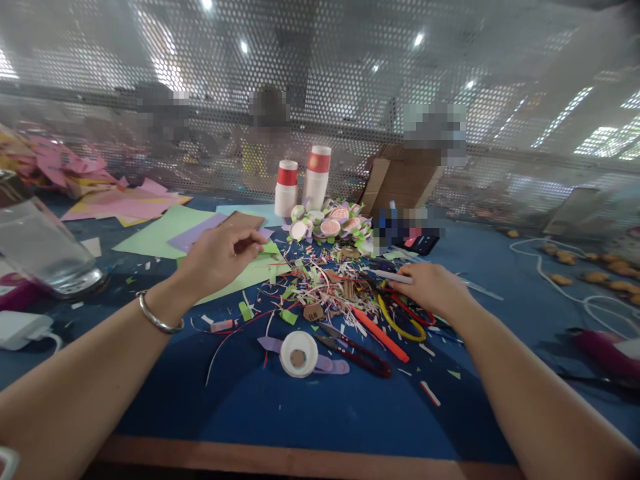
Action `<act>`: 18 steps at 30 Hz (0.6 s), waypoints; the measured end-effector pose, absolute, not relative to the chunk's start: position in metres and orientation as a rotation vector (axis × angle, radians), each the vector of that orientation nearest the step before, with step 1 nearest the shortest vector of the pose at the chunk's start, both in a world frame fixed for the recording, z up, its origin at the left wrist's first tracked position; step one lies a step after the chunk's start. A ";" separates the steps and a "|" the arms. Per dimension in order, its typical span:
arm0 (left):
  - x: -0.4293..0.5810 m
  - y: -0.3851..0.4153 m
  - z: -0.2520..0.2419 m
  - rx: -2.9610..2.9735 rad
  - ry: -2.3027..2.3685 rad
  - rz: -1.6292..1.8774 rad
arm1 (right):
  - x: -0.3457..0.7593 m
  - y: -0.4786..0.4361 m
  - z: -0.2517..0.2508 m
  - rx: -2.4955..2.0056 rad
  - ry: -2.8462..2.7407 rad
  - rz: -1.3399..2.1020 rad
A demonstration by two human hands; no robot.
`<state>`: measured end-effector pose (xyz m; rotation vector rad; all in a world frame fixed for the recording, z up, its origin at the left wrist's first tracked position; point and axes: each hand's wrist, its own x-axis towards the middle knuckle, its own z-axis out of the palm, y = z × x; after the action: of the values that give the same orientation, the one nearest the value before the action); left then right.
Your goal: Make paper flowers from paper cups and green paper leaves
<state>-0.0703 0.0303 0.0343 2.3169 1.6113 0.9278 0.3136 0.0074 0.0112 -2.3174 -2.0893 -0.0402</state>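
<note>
My left hand (217, 257), with a silver bangle (157, 319) at the wrist, is closed in a pinch on the edge of a brown cardboard piece (244, 219) lying on green and purple paper sheets (165, 233). My right hand (430, 288) is closed on a white pen-like stick (395, 276) above a heap of paper scraps (325, 287). Yellow-handled scissors (397, 323) lie just under that hand. A white tape roll (299, 354), dark red scissors (357, 351) and an orange stick (380, 333) lie in front on the blue table (300, 407).
Two red-and-white paper cups (303, 183) stand at the back beside a pile of paper flowers (330, 223). A clear glass container (40, 250) and a white charger (20, 328) sit at the left. A mesh screen (350, 100) closes the far side, people behind it. White cable (565, 280) lies right.
</note>
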 end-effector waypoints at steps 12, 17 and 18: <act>-0.023 0.001 0.022 1.824 0.984 0.913 | 0.262 -0.019 0.031 -1.969 -2.095 0.146; 0.001 -0.012 0.009 1.610 0.751 0.820 | 0.226 -0.040 0.025 -1.584 -2.004 0.544; 0.004 -0.013 0.007 1.567 0.729 0.796 | 0.223 -0.042 0.024 -1.568 -2.003 0.552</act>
<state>0.0039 -0.0134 0.0074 1.5672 0.7294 0.7957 0.2227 -0.0421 0.0241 -1.5676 -2.0035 0.5519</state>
